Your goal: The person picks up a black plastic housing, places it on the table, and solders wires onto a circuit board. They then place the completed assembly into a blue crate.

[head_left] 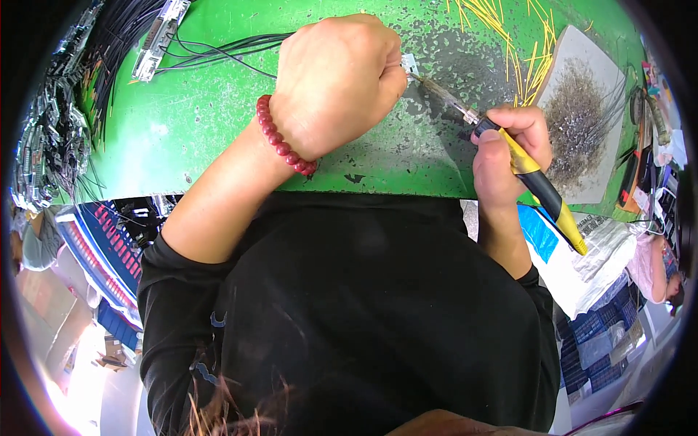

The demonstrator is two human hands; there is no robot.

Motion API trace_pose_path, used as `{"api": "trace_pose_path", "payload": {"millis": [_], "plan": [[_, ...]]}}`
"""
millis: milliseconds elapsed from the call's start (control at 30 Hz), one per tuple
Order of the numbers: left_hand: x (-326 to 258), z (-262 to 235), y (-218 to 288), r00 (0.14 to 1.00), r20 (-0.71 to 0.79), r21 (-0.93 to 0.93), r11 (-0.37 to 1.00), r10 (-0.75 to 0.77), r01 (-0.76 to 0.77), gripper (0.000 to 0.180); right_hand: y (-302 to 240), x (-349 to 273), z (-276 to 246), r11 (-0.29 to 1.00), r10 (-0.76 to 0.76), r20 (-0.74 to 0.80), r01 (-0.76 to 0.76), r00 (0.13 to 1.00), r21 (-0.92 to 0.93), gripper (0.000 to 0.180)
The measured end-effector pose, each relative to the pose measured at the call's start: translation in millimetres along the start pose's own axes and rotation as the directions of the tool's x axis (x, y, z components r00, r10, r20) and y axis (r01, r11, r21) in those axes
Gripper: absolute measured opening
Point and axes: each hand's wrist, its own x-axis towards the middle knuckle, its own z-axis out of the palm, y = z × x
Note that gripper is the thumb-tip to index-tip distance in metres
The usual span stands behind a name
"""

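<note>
My left hand, with a dark red bead bracelet at its wrist, is closed with the knuckles up over the green tabletop. At its fingertips a small pale, silvery part sticks out; the fingers hide most of it. Black wires run from the left and vanish behind this hand. In my right hand is a yellow and black soldering iron, gripped like a pen. Its tip points at the small part, close to it; whether they touch I cannot tell.
A grey board covered with dark residue lies at the right. Yellow wires are strewn beside it. Silvery connector parts and bundled black cables crowd the left. The green table's front edge runs by my body.
</note>
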Motion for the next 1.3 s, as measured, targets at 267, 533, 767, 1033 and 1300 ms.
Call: {"api": "trace_pose_path", "payload": {"millis": [267,533,767,1033,1300], "plan": [[-0.1,0.7,-0.2,1.0,-0.014,0.009,1.0,0.007,-0.007,0.006,-1.0,0.1,2.3,0.996,0.012,-0.022,-0.014,1.0,-0.091,0.016],[0.0,-0.1,1.1,1.0,-0.001,0.012,1.0,0.003,-0.003,0.007,7.3,-0.2,-3.7,0.997,-0.031,-0.058,0.035,0.998,0.075,0.024],[1.2,-1.1,-0.4,0.999,0.038,0.039,0.999,0.006,-0.008,0.007,2.3,1.7,0.9,1.0,-0.009,-0.078,0.011,0.997,0.024,0.015],[7.0,-6.4,5.3,0.995,0.094,0.075,0.997,-0.015,0.008,0.009,-1.4,5.7,6.2,0.998,0.052,-0.061,-0.05,0.997,0.025,0.012],[9.0,-11.6,6.3,0.991,0.128,0.043,0.999,-0.027,0.022,0.01,-1.1,7.4,6.9,0.997,0.071,-0.049,-0.071,0.996,0.012,0.012]]}}
